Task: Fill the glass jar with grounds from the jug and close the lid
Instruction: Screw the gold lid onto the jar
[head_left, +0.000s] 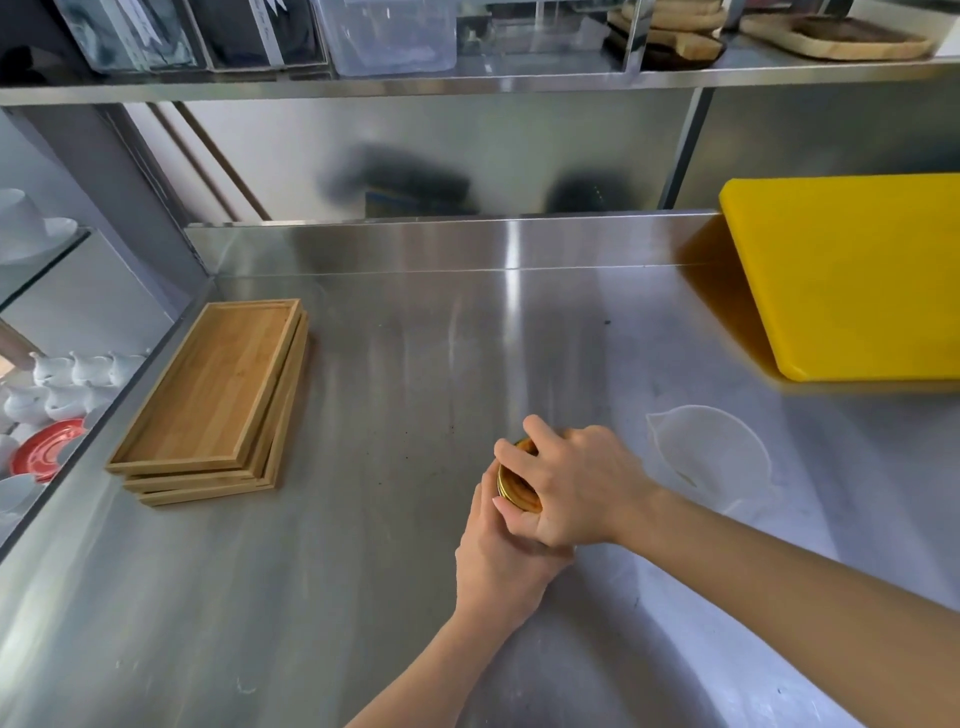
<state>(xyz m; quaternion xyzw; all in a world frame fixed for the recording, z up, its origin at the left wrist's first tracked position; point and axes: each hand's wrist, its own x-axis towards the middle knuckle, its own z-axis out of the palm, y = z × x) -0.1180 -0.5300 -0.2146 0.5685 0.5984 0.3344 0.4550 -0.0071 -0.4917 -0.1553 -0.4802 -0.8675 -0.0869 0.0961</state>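
Observation:
A gold metal lid (514, 486) shows between my two hands on the steel counter (395, 545). My right hand (571, 486) lies over the lid from above, fingers curled around its rim. My left hand (498, 561) wraps around the glass jar underneath, which is almost fully hidden by both hands. A translucent white plastic jug (711, 457) with a small spout stands on the counter just right of my right hand, apart from it. I cannot tell what the jar holds.
A stack of wooden trays (218, 400) lies at the counter's left. A yellow cutting board (852, 275) leans at the back right. White cups and a red saucer (47, 449) sit below the left edge. A shelf (467, 78) runs overhead.

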